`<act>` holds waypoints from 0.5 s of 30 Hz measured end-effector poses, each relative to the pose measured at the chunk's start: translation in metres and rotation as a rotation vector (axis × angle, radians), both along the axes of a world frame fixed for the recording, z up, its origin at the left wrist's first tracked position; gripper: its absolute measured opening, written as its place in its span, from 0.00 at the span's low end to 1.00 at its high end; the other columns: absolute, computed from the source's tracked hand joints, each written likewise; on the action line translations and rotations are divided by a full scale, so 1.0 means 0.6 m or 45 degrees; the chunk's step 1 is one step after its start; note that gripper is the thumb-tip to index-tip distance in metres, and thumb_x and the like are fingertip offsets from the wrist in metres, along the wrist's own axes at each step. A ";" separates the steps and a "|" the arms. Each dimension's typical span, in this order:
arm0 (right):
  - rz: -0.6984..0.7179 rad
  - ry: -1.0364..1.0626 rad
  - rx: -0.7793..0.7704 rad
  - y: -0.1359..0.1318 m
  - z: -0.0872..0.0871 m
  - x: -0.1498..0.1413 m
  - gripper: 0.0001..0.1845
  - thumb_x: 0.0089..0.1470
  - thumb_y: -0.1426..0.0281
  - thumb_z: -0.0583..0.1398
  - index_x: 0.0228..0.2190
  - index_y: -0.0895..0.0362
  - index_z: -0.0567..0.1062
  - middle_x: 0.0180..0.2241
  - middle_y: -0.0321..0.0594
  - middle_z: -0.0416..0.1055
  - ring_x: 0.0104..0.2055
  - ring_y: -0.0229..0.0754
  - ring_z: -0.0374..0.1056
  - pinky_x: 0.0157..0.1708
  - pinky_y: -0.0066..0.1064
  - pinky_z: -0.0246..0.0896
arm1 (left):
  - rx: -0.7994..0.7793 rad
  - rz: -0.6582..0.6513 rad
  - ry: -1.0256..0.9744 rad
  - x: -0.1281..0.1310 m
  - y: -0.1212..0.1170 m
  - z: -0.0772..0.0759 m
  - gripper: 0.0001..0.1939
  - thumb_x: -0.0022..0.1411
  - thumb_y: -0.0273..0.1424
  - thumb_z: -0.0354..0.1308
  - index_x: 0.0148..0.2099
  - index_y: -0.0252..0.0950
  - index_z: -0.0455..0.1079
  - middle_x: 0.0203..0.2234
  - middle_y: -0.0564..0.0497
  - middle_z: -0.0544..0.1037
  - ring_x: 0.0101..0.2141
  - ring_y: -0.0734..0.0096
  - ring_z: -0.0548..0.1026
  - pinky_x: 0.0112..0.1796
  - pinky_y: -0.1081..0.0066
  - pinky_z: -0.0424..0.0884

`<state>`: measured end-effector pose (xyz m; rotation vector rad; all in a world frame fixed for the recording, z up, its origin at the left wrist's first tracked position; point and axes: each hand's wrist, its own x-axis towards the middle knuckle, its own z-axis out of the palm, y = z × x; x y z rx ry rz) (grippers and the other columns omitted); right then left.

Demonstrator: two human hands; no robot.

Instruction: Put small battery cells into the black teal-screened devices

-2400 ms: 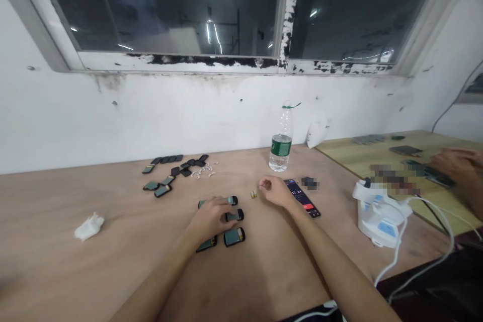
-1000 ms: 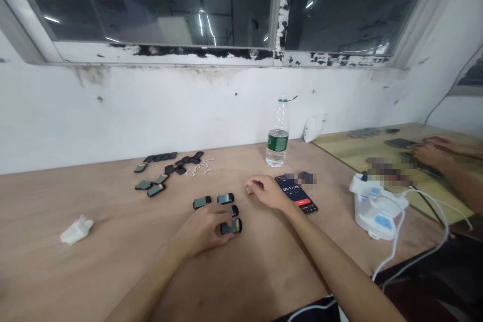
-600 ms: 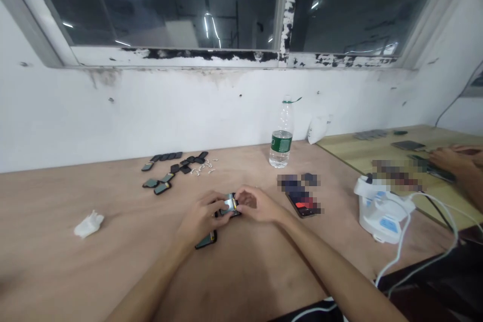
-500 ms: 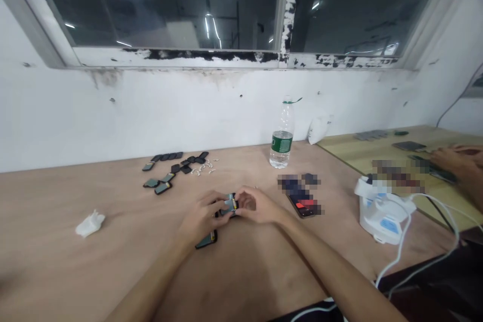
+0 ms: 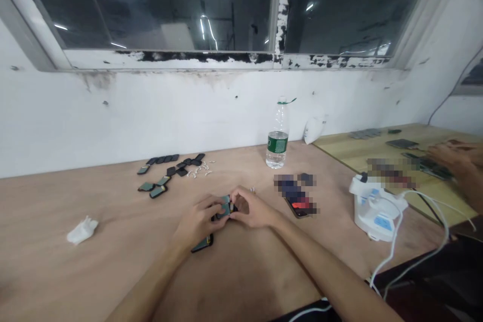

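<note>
My left hand point(image 5: 202, 216) is closed on a small black-edged piece with a grey-green, board-like face point(image 5: 225, 207), gripping its left side. At the other side, my right hand point(image 5: 249, 207) curls with thumb and fingertips pressed on the same piece, near its yellowish end. Fingers hide much of it. A similar black-edged piece point(image 5: 203, 244) lies on the table just below my left wrist, partly covered by it. Farther back are more grey-green pieces point(image 5: 157, 191), several plain black pieces point(image 5: 162, 159), and a scatter of tiny white bits point(image 5: 198, 169).
A water bottle point(image 5: 277, 148) stands by the wall, with a phone point(image 5: 300, 206) to the right of my hands. Beyond it are a white device with cables point(image 5: 377, 211) and another person's hands point(image 5: 453, 158). Crumpled white tissue point(image 5: 83, 230) lies at left.
The view has shifted slightly, so everything sits a little farther left. Both hands stay on the same piece; my right fingers have closed in over its end.
</note>
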<state>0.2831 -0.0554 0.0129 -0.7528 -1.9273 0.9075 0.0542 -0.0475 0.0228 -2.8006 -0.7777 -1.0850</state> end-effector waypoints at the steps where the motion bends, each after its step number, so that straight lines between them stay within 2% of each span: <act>1: -0.026 0.002 0.044 0.000 0.001 -0.001 0.14 0.54 0.65 0.68 0.37 0.53 0.69 0.39 0.37 0.70 0.37 0.40 0.66 0.40 0.31 0.65 | 0.001 0.002 -0.004 0.001 0.000 0.000 0.06 0.68 0.31 0.60 0.36 0.39 0.75 0.40 0.47 0.82 0.39 0.65 0.79 0.41 0.67 0.76; 4: -0.079 0.029 0.101 0.000 0.006 -0.003 0.09 0.55 0.65 0.67 0.34 0.54 0.72 0.38 0.39 0.72 0.38 0.41 0.68 0.42 0.33 0.65 | 0.023 0.010 -0.029 0.004 0.001 -0.002 0.06 0.68 0.31 0.60 0.36 0.39 0.75 0.39 0.48 0.82 0.38 0.66 0.79 0.40 0.67 0.76; 9: -0.166 0.289 -0.084 0.018 0.015 0.015 0.14 0.54 0.58 0.67 0.33 0.54 0.73 0.34 0.38 0.75 0.35 0.41 0.71 0.39 0.32 0.67 | 0.039 -0.020 -0.060 0.009 0.001 -0.007 0.05 0.66 0.31 0.62 0.35 0.39 0.74 0.39 0.49 0.82 0.38 0.65 0.79 0.40 0.66 0.76; 12: -0.379 0.334 -0.103 0.044 0.014 0.049 0.12 0.54 0.60 0.66 0.34 0.54 0.72 0.32 0.37 0.74 0.35 0.41 0.71 0.37 0.32 0.67 | -0.030 -0.124 0.020 0.012 -0.005 -0.007 0.07 0.64 0.33 0.64 0.33 0.39 0.73 0.38 0.49 0.83 0.38 0.64 0.80 0.40 0.66 0.76; 15: -0.627 0.122 -0.067 0.068 0.003 0.082 0.05 0.50 0.69 0.63 0.29 0.55 0.72 0.28 0.36 0.73 0.31 0.39 0.69 0.34 0.30 0.65 | -0.114 -0.180 0.138 0.018 -0.016 -0.005 0.07 0.63 0.33 0.65 0.32 0.39 0.73 0.36 0.50 0.83 0.37 0.64 0.81 0.38 0.67 0.76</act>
